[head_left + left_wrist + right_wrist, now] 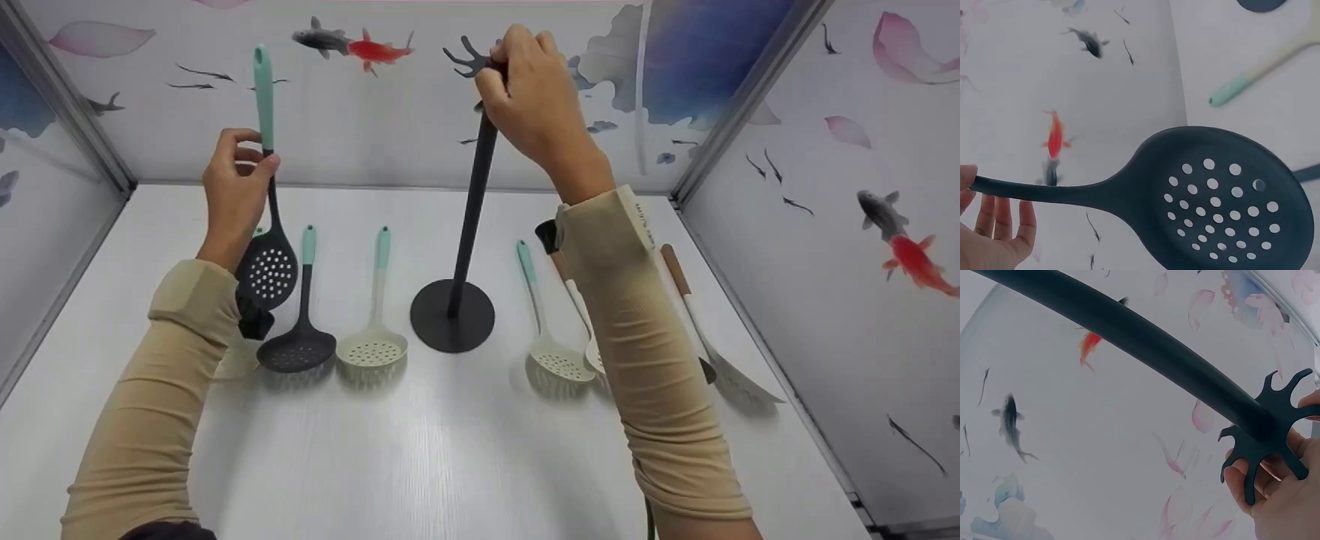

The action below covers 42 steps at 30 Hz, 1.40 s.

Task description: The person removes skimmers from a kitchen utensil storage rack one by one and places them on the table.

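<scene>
My left hand [234, 191] pinches a black skimmer [280, 253] at the lower end of its mint-green handle [264, 97]. The skimmer hangs upright above the left side of the table, its round perforated head [1145, 169] facing the left wrist camera. With my right hand [536, 105] I grip the top of a black utensil stand [474, 202]. Curved hooks [1275, 405] spread out around that top, and the fingers curl among them. The stand's pole leans slightly over its round base [435, 330]. No utensil shows on the visible hooks.
A black skimmer [296, 354] and a cream one [373, 351] lie left of the base. Another cream skimmer [559, 364] and a brown-and-white handled turner [697, 322] lie to the right, partly behind my right sleeve [652, 352]. Printed panels [375, 135] enclose the white table [420, 450].
</scene>
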Each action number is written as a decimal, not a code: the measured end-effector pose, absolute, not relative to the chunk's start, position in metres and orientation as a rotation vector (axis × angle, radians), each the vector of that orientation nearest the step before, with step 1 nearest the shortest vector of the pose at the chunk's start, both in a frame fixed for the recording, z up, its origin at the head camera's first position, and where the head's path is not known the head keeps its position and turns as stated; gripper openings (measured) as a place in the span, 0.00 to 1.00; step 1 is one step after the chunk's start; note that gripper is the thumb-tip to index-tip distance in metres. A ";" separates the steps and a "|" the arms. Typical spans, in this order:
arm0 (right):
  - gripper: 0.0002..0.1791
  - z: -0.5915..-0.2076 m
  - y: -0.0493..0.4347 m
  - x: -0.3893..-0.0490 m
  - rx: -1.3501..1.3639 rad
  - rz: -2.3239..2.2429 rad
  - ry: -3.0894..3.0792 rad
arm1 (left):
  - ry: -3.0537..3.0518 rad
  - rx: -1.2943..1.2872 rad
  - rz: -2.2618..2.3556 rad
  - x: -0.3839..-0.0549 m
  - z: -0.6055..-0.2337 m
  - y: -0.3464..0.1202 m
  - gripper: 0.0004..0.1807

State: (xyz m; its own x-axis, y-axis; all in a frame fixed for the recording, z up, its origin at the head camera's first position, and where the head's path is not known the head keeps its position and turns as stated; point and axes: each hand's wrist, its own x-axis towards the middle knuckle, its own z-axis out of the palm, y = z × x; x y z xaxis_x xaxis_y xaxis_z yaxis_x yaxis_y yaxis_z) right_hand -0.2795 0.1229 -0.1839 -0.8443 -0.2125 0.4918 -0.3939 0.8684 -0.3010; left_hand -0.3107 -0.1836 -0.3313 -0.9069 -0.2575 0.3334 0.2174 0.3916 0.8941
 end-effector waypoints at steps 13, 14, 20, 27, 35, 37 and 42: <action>0.16 -0.183 0.122 -0.277 0.409 0.497 -2.579 | -2.284 0.286 -1.305 -0.310 -0.367 -0.254 0.18; 0.16 -0.183 0.121 -0.277 0.412 0.495 -2.579 | -2.289 0.309 -1.296 -0.309 -0.370 -0.259 0.18; 0.17 -0.184 0.120 -0.276 0.423 0.486 -2.584 | -2.327 0.445 -1.266 -0.301 -0.386 -0.285 0.21; 0.14 -0.185 0.122 -0.276 0.421 0.479 -2.568 | -2.362 0.565 -1.271 -0.291 -0.401 -0.304 0.23; 0.15 -0.186 0.123 -0.275 0.411 0.472 -2.575 | -2.410 0.652 -1.287 -0.280 -0.424 -0.313 0.24; 0.15 -0.186 0.124 -0.275 0.413 0.469 -2.573 | -2.423 0.649 -1.275 -0.280 -0.429 -0.312 0.24; 0.15 -0.186 0.125 -0.275 0.410 0.474 -2.571 | -2.443 0.558 -1.186 -0.283 -0.440 -0.308 0.15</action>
State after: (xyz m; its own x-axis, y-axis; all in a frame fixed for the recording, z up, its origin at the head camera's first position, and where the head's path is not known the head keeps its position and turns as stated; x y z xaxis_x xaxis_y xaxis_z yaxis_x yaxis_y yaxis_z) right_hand -0.2749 0.1245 -0.1860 -0.8346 -0.1977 0.5142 -0.3681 0.8945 -0.2536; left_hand -0.2828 -0.3083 -0.4405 -0.8541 -0.4974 0.1518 -0.1884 0.5680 0.8012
